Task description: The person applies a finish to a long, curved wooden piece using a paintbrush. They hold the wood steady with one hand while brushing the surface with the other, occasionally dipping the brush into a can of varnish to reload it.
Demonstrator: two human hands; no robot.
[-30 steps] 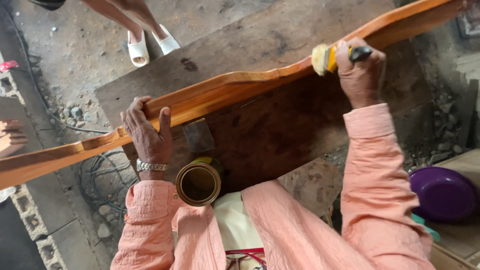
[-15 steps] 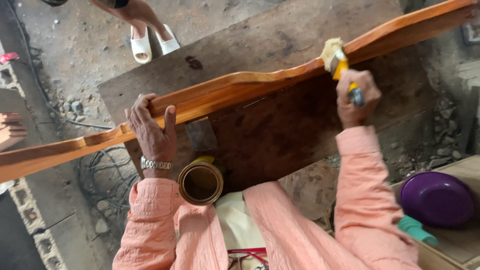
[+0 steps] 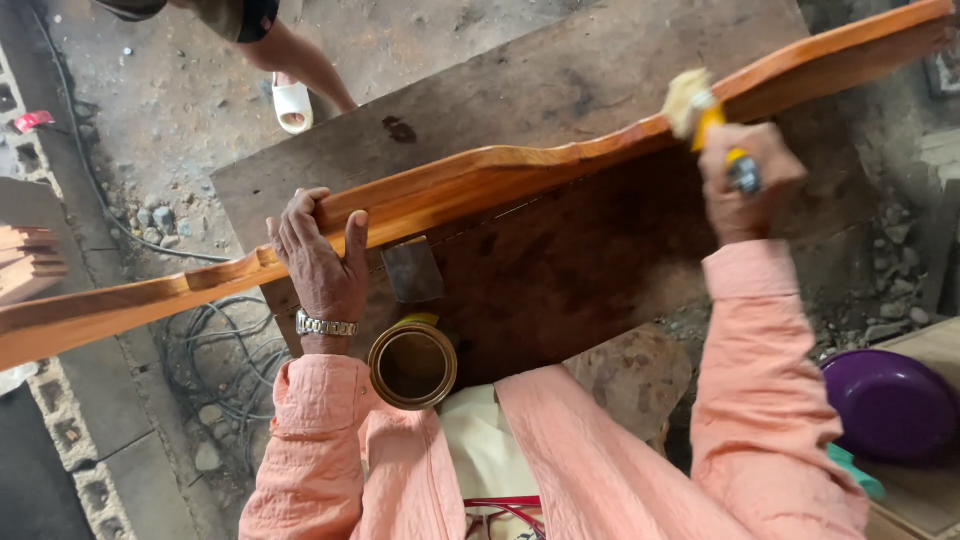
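A long curved wooden rail point(image 3: 520, 170), glossy orange-brown, lies across a dark wooden board point(image 3: 600, 260). My left hand point(image 3: 320, 260), with a metal watch at the wrist, grips the rail's upper edge and steadies it. My right hand point(image 3: 745, 180) is closed around a yellow-handled paintbrush point(image 3: 700, 110) whose pale bristles rest on the rail towards its right end. An open round tin point(image 3: 412, 365) of brown liquid sits near my chest, just below the left hand. A small metal scraper blade point(image 3: 413, 270) lies on the board between the rail and the tin.
Another person's leg and white sandal point(image 3: 292, 100) stand on the gritty floor beyond the board. A purple bowl point(image 3: 890, 405) sits on a pale surface at right. Coiled wires point(image 3: 215, 350) lie on the floor at left, near stacked wood pieces point(image 3: 30, 265).
My right hand has drawn the brush back leftwards along the rail and turned its bristles up. The other person's feet have shifted away. My left hand keeps its grip.
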